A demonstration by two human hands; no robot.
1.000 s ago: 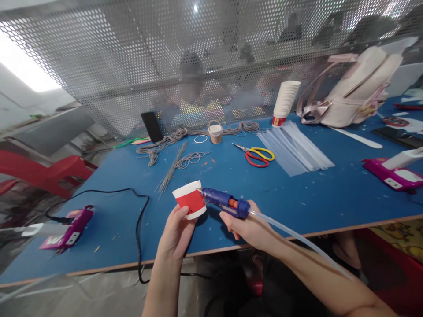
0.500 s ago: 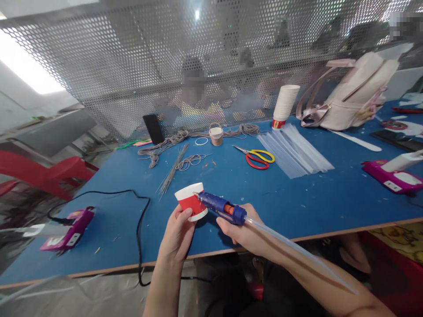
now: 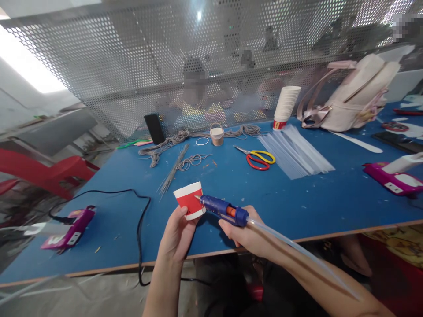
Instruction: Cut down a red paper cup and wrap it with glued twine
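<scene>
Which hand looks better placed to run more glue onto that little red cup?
Probably the right hand: it grips the blue glue gun, whose nozzle tip is at the side of the red paper cup. The left hand is taken up holding that cup from below.

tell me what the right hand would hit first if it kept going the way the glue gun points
Most likely the red paper cup in the left hand: the right hand aims the glue gun nozzle at its side, seemingly already touching, though depth is unclear.

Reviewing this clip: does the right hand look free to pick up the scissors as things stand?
Probably not: the right hand is closed on the blue glue gun, and the scissors lie well beyond it across bare blue table.
</scene>
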